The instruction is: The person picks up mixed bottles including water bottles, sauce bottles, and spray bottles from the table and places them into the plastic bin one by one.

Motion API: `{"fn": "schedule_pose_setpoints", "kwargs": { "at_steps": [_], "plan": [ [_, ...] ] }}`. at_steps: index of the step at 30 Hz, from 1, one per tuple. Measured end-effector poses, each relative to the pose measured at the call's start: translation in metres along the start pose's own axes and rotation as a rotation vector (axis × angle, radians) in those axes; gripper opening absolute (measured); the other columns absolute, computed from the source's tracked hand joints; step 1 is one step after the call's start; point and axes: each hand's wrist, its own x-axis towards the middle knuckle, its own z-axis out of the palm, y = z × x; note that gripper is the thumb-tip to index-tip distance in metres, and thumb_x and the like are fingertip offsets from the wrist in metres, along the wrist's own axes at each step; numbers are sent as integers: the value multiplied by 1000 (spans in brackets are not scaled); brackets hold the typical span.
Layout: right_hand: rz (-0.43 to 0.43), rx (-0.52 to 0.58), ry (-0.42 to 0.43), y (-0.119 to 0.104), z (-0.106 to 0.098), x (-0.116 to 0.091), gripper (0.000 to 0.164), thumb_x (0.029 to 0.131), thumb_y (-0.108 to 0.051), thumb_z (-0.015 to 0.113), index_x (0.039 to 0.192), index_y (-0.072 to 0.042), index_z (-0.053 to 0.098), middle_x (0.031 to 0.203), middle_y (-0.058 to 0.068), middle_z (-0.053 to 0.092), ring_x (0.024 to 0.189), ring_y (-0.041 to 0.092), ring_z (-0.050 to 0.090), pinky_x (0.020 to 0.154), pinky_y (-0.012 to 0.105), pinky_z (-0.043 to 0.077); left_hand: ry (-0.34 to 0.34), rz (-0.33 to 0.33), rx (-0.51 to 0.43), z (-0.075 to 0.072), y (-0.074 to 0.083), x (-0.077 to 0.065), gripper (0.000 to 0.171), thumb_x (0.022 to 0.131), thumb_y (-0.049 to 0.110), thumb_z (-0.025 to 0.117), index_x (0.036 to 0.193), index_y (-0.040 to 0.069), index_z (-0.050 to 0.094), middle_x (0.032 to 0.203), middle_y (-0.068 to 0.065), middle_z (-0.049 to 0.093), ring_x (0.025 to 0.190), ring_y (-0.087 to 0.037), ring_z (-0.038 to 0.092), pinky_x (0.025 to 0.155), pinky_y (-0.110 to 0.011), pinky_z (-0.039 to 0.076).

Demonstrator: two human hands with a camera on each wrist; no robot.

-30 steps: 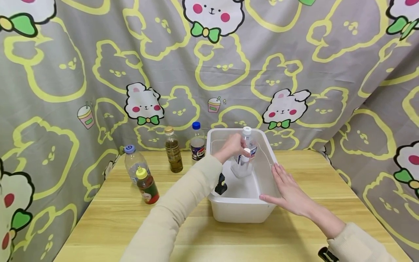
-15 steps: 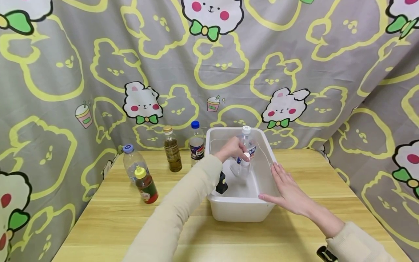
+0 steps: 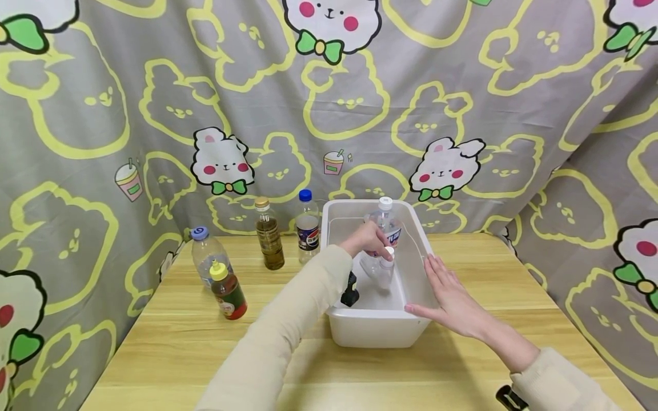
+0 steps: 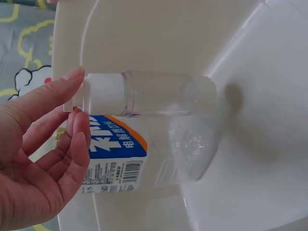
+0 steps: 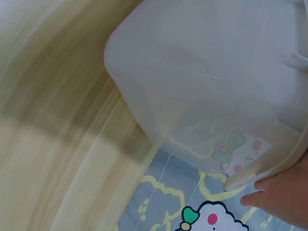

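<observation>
My left hand (image 3: 367,240) reaches into the white plastic bin (image 3: 377,332). Its thumb and fingertips pinch the white top of a small clear bottle (image 4: 161,94), which hangs upright close over the bin floor in the head view. Just behind it stands a larger clear bottle (image 3: 389,230) with a white cap and a blue-and-orange label (image 4: 118,137). My right hand (image 3: 452,301) rests on the bin's right front corner, fingers straight along the side rim and thumb on the front rim. In the right wrist view, its fingertips (image 5: 250,198) show beside the rim.
Left of the bin stand a blue-capped Pepsi bottle (image 3: 308,231), a brown-liquid bottle (image 3: 269,240), a clear bottle with a lilac cap (image 3: 205,251) and a yellow-topped squeeze bottle (image 3: 229,294). A patterned curtain (image 3: 349,114) hangs behind the wooden table (image 3: 169,348).
My left hand has lowered the small clear bottle toward the bin floor and slightly toward me. My right hand stays on the rim.
</observation>
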Motion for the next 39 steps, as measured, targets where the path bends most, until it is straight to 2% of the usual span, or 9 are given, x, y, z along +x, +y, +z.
{"fn": "schedule_pose_setpoints", "kwargs": {
  "at_steps": [5, 12, 20, 27, 32, 39],
  "plan": [
    [3, 4, -2, -1, -1, 0, 96, 78, -52, 58, 136, 11, 15, 142, 27, 9, 131, 36, 5, 100, 56, 12, -11, -16, -16, 6, 2, 0, 25, 59, 6, 81, 80, 1, 69, 67, -5, 61, 48, -10, 52, 48, -21, 48],
    [5, 10, 4, -1, 0, 0, 96, 78, -52, 59, 136, 11, 15, 142, 27, 9, 131, 37, 6, 100, 56, 13, -44, -26, -81, 13, 2, -1, 23, 61, 0, 79, 81, -3, 67, 66, -10, 64, 51, -14, 58, 63, -31, 52],
    [3, 5, 0, -1, -1, 0, 96, 78, -52, 59, 135, 12, 16, 142, 27, 10, 130, 39, 8, 100, 57, 13, -50, -33, -92, 17, 2, -2, 22, 61, -2, 77, 80, -5, 66, 66, -13, 64, 55, -18, 61, 52, -23, 51],
    [5, 10, -2, 0, 1, 0, 96, 78, -52, 58, 136, 11, 15, 142, 27, 9, 130, 38, 6, 100, 56, 12, -81, -26, -68, 21, 2, -3, 22, 61, -5, 77, 79, -6, 66, 63, -11, 63, 51, -18, 60, 55, -26, 52],
    [5, 13, 1, 0, 1, 0, 96, 78, -51, 59, 136, 11, 15, 142, 27, 9, 130, 38, 6, 101, 56, 12, -87, -21, -57, 22, 1, -2, 22, 60, -5, 78, 78, -5, 66, 61, -7, 60, 48, -15, 58, 51, -22, 50],
    [5, 13, -4, 0, 1, 0, 96, 78, -51, 59, 136, 11, 14, 142, 27, 8, 131, 37, 5, 101, 56, 11, -111, -23, -3, 24, 1, -1, 20, 61, -3, 77, 78, -4, 68, 62, -8, 64, 55, -19, 62, 51, -20, 50]
  ]
}}
